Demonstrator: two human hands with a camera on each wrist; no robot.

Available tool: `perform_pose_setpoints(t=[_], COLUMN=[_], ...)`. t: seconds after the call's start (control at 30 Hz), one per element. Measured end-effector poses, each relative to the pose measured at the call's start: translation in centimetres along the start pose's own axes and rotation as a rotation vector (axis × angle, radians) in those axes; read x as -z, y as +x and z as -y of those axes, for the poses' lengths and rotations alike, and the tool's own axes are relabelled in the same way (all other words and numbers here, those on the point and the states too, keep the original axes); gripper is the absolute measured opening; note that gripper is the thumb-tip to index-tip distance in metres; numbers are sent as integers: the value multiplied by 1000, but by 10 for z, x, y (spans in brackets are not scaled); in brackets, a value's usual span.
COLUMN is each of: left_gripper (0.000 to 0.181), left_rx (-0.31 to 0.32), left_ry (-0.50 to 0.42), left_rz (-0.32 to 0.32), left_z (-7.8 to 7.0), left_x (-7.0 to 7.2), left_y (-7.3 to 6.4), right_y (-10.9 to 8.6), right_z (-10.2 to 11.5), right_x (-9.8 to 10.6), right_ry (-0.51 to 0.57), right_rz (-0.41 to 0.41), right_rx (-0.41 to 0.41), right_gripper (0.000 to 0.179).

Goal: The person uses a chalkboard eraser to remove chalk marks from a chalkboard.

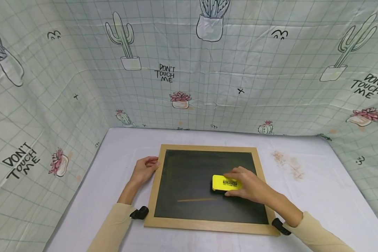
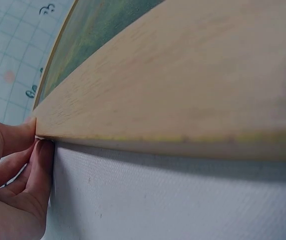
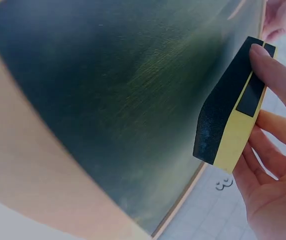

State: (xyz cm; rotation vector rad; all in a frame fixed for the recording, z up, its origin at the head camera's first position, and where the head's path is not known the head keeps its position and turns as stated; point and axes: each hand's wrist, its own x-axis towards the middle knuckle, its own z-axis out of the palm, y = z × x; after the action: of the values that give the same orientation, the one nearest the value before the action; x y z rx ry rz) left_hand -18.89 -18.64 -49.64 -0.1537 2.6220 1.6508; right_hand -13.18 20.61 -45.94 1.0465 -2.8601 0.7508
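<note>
A chalkboard (image 1: 192, 171) with a pale wooden frame lies flat on the table. My left hand (image 1: 144, 169) is at its left edge; in the left wrist view the thumb and fingers pinch the frame (image 2: 133, 95) at its side. Over the right half of the board, my right hand (image 1: 249, 185) grips a yellow and black magnetic board eraser (image 1: 220, 183), thumb on the near side and fingers on the far side. The right wrist view shows the eraser's dark pad (image 3: 215, 115) turned toward the board; I cannot tell whether they touch. One yellowish chalk line (image 1: 196, 200) runs left of and below the eraser.
A white cloth covers the table (image 1: 135, 143), with reddish-brown smudges (image 1: 288, 164) right of the board. Grid-patterned curtains (image 1: 208, 70) with cactus drawings enclose the back and sides. Faint yellowish chalk haze (image 3: 152, 75) shows on the board's surface.
</note>
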Motion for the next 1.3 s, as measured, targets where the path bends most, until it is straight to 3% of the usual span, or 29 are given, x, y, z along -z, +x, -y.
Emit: perform_pose_setpoints(t=[0.67, 1.3], left_gripper=[29, 30], left_rx=[-1, -5], left_ry=[10, 11], left_rz=[-9, 4], left_z=[0, -1], left_x=[-1, 1], left_y=[-2, -3], right_y=[-37, -32], right_z=[3, 19], right_x=[4, -10], right_ry=[28, -26], right_rz=[47, 10], right_rx=[-35, -11], right_gripper=[54, 55])
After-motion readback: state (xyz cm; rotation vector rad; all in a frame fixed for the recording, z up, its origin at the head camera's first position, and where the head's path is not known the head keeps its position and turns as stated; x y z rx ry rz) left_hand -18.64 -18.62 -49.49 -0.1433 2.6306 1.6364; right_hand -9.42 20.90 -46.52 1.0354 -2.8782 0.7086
